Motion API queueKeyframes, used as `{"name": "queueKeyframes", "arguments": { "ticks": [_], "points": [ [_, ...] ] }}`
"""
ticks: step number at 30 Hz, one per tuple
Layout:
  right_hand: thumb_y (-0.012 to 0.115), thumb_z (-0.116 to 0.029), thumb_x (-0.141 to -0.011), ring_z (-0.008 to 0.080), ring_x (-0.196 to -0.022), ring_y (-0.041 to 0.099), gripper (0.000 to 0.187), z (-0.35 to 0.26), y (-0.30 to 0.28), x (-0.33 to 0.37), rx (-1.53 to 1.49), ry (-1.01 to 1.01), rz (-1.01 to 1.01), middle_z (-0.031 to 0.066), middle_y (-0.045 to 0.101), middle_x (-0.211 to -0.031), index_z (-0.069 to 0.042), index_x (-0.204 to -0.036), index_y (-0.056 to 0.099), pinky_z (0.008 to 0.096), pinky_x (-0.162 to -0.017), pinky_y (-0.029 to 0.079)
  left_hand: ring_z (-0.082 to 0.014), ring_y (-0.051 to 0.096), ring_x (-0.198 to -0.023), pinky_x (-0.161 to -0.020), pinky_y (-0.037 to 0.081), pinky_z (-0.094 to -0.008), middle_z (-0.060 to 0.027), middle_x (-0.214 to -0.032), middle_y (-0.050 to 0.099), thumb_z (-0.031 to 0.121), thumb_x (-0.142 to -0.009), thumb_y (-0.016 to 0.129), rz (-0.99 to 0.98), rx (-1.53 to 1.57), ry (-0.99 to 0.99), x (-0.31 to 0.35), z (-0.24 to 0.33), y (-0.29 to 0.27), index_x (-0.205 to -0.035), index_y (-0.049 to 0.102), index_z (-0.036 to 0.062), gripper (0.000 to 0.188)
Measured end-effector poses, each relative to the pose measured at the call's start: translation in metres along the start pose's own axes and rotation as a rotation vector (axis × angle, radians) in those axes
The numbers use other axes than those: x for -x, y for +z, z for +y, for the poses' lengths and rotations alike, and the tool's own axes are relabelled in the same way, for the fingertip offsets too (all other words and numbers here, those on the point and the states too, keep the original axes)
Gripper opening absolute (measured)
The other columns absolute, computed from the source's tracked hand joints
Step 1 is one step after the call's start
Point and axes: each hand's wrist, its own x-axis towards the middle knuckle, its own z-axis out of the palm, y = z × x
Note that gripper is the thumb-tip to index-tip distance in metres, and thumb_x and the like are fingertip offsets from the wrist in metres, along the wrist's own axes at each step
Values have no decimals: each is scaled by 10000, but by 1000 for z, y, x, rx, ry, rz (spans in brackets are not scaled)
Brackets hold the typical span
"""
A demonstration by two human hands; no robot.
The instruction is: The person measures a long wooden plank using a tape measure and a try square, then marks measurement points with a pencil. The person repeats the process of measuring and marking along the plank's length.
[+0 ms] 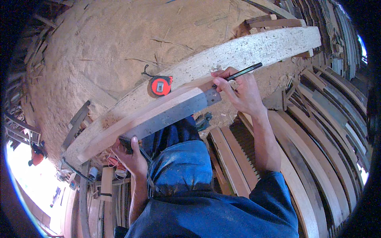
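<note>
Snugly, my right hand (243,90) pinched a pen (247,70) by the plank's (170,102) right end, left hand (131,158) clasped a metal straightedge (170,116) alongside.

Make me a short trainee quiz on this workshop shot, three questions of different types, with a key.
1. Which hand holds the pen?
2. What is the main body colour of the tape measure?
A) yellow
B) orange-red
C) green
3. True or false: the left hand is at the same end of the metal ruler as the pen.

Key:
1. The right hand.
2. B.
3. False; it is at the ruler's opposite end, toward the left of the picture.
</note>
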Motion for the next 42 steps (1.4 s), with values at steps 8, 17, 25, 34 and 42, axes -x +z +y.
{"name": "queueKeyframes", "arguments": {
  "ticks": [8,17,25,34,42],
  "points": [
    [697,-216,-958,219,-750,701,216,-7,-2,0,60,-16,2,82,726,-760,-3,-983,723,360,-745,517,-306,480,-1243,-1119,347,-441,-192,-1296,489,163,-930,738,-3,38,41,-2,-2,1,-1336,413,-26,553],
    [700,-205,-955,219,-782,722,206,-6,-2,-1,69,0,-18,110,746,-824,0,-962,719,367,-753,529,-306,469,-1258,-1135,329,-446,-199,-1313,485,163,-926,742,3,-19,-4,-1,6,0,-1330,418,-31,553],
    [696,-200,-957,206,-711,717,209,-5,-2,-1,56,-20,-10,119,743,-820,8,-955,719,353,-709,532,-307,474,-1233,-1125,336,-444,-189,-1295,491,171,-924,748,13,-7,32,-2,-3,1,-1329,422,-23,555],
    [691,-224,-963,199,-708,715,235,-5,-1,-1,73,-5,-7,103,729,-748,8,-975,731,348,-699,531,-308,477,-1229,-1110,344,-445,-193,-1294,496,199,-925,752,-12,13,-26,-4,-9,-1,-1324,431,-25,559],
    [687,-223,-964,187,-708,714,246,-5,0,0,51,13,-13,109,734,-775,20,-978,723,341,-690,538,-302,508,-1207,-1070,396,-444,-180,-1296,516,206,-938,742,26,-104,68,-3,-9,-1,-1344,431,-16,558]
  ]
}}
